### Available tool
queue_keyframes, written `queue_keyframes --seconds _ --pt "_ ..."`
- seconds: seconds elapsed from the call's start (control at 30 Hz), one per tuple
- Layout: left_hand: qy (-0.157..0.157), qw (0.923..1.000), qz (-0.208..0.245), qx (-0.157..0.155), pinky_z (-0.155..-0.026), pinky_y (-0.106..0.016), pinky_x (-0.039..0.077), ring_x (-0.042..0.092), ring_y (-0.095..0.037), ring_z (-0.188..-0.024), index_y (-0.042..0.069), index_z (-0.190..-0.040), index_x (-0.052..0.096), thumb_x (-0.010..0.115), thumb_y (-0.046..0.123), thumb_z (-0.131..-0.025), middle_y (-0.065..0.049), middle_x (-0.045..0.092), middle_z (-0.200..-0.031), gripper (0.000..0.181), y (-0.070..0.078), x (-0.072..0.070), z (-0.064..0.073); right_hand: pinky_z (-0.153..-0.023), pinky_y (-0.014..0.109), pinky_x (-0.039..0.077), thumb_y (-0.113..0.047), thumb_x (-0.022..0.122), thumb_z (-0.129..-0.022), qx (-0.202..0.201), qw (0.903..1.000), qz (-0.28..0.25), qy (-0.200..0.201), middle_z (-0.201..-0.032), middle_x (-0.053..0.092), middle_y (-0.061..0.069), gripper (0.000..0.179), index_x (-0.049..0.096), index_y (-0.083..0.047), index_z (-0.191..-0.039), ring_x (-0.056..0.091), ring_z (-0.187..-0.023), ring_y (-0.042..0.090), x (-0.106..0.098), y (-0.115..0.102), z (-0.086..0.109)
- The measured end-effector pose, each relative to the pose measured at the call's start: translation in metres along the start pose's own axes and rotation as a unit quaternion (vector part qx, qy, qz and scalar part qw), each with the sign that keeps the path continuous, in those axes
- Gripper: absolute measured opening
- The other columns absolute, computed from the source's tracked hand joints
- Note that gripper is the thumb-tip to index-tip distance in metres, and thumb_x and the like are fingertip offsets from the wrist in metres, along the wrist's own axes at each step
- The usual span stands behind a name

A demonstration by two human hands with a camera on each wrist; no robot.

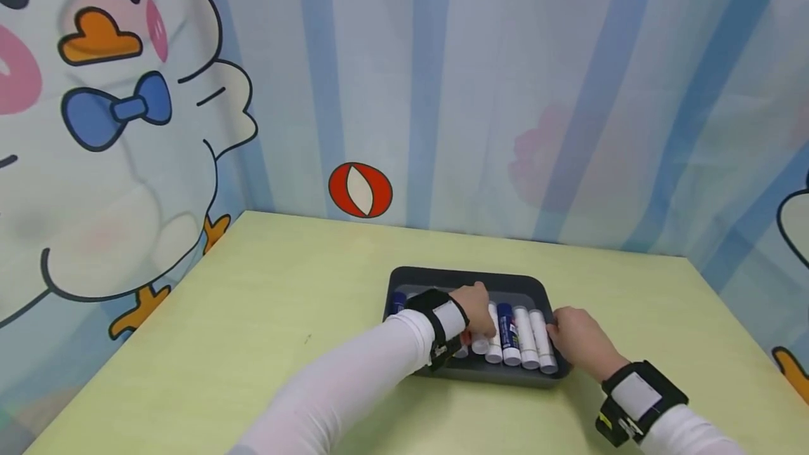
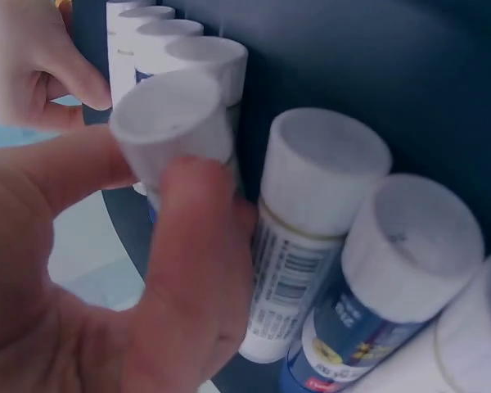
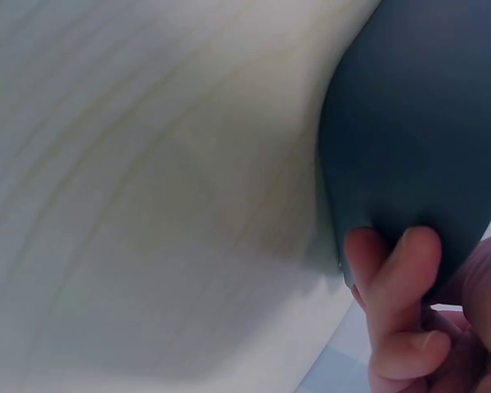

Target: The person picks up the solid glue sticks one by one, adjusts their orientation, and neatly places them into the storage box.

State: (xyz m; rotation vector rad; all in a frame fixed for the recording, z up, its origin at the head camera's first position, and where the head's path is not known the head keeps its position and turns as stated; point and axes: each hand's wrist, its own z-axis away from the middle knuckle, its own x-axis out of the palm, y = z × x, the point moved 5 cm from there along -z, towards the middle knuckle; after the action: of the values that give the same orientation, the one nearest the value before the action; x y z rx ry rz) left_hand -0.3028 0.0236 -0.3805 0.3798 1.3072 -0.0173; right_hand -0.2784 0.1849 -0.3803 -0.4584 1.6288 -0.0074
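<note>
A dark grey tray holds a row of glue sticks, some with white labels and one plainly blue glue stick. My left hand reaches over the tray's middle. In the left wrist view its thumb and finger pinch one white-capped glue stick, whose lower part the fingers hide. Beside it stand a barcoded glue stick and a blue-labelled one, apart from the hand. At the tray's right side my right hand grips the wall; its fingertips lie against the outer surface.
A pale yellow table carries the tray right of its middle. Behind and beside it hangs a striped cloth backdrop with a printed duck. The left forearm covers part of the tray's near left side.
</note>
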Motion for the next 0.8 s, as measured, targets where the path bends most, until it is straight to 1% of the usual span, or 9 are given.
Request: queue_keyframes --seconds 0.07,0.2,0.37,0.43,0.53,0.6,0.67,0.73,0.8 --pt "-0.018 0.9998 -0.001 0.001 -0.040 -0.022 0.036 0.044 -0.010 -0.038 0.003 -0.131 0.032 0.067 0.025 -0.077 -0.001 0.055 -0.059 0.069 0.000 0.000 0.001 -0.048 0.029 0.040 -0.006 0.054 -0.084 0.001 1.0000 -0.001 -0.003 -0.058 0.047 0.003 0.017 0.050 -0.001 -0.068 0.046 -0.051 0.014 0.000 -0.001 0.000" --pt "-0.037 0.9992 0.003 0.014 -0.039 -0.022 0.033 0.041 -0.010 -0.039 0.004 -0.139 0.023 0.062 0.016 -0.079 -0.002 0.054 -0.062 0.073 0.000 0.002 0.003 -0.048 0.029 0.040 -0.006 0.053 -0.085 -0.002 1.0000 -0.004 -0.008 -0.058 0.047 0.003 0.018 0.051 -0.001 -0.068 0.046 -0.051 0.014 -0.001 -0.001 -0.001" --pt "-0.036 0.9983 0.041 0.023 -0.038 -0.022 0.034 0.042 -0.011 -0.037 0.005 -0.140 0.019 0.060 0.012 -0.080 -0.004 0.056 -0.062 0.073 0.003 -0.002 0.006 -0.048 0.029 0.040 -0.006 0.052 -0.085 -0.007 1.0000 -0.001 -0.003 -0.058 0.047 0.003 0.017 0.051 -0.001 -0.069 0.046 -0.050 0.013 -0.007 0.002 -0.002" --pt "-0.033 0.9969 0.060 0.039 -0.038 -0.023 0.035 0.042 -0.012 -0.037 0.006 -0.141 0.017 0.059 0.013 -0.082 -0.004 0.056 -0.060 0.073 0.004 -0.003 0.009 -0.046 0.028 0.040 -0.006 0.052 -0.085 -0.004 0.9999 -0.009 -0.012 -0.058 0.047 0.003 0.016 0.052 0.000 -0.071 0.047 -0.047 0.013 -0.010 0.004 0.000" --pt "-0.032 0.9893 0.110 0.090 -0.039 -0.025 0.036 0.044 -0.013 -0.039 0.009 -0.140 0.018 0.057 0.018 -0.086 -0.003 0.054 -0.058 0.067 0.000 -0.004 0.019 -0.044 0.028 0.040 -0.011 0.052 -0.088 0.009 0.9985 -0.019 -0.050 -0.055 0.048 0.002 0.015 0.054 0.001 -0.078 0.048 -0.042 0.012 -0.012 0.008 0.007" --pt "-0.016 0.9814 0.132 0.139 -0.043 -0.024 0.037 0.045 -0.013 -0.043 0.011 -0.138 0.023 0.055 0.021 -0.089 0.000 0.054 -0.062 0.059 -0.009 -0.009 0.030 -0.044 0.029 0.040 -0.017 0.052 -0.089 0.014 0.9971 -0.015 -0.073 -0.055 0.049 0.000 0.018 0.056 -0.001 -0.082 0.049 -0.042 0.012 -0.016 0.008 0.010" --pt "0.013 0.9747 0.133 0.179 -0.048 -0.023 0.039 0.048 -0.011 -0.050 0.012 -0.134 0.030 0.053 0.025 -0.091 0.002 0.055 -0.069 0.051 -0.022 -0.018 0.044 -0.046 0.030 0.039 -0.024 0.052 -0.090 0.011 0.9971 0.002 -0.076 -0.057 0.051 -0.001 0.022 0.058 -0.003 -0.086 0.049 -0.046 0.011 -0.023 0.007 0.014" --pt "0.063 0.9716 0.094 0.208 -0.057 -0.021 0.042 0.053 -0.008 -0.062 0.012 -0.130 0.035 0.053 0.029 -0.090 0.003 0.058 -0.084 0.047 -0.040 -0.029 0.060 -0.048 0.031 0.040 -0.030 0.052 -0.090 -0.005 0.9984 0.018 -0.053 -0.065 0.056 -0.001 0.027 0.060 -0.004 -0.090 0.050 -0.052 0.011 -0.033 0.004 0.017" --pt "0.103 0.9695 0.044 0.218 -0.068 -0.020 0.043 0.054 -0.007 -0.078 0.012 -0.129 0.039 0.053 0.032 -0.090 0.001 0.057 -0.102 0.046 -0.059 -0.038 0.077 -0.053 0.033 0.043 -0.034 0.052 -0.090 -0.029 0.9992 0.025 -0.015 -0.079 0.060 0.002 0.032 0.060 -0.004 -0.098 0.054 -0.063 0.015 -0.044 -0.001 0.020"
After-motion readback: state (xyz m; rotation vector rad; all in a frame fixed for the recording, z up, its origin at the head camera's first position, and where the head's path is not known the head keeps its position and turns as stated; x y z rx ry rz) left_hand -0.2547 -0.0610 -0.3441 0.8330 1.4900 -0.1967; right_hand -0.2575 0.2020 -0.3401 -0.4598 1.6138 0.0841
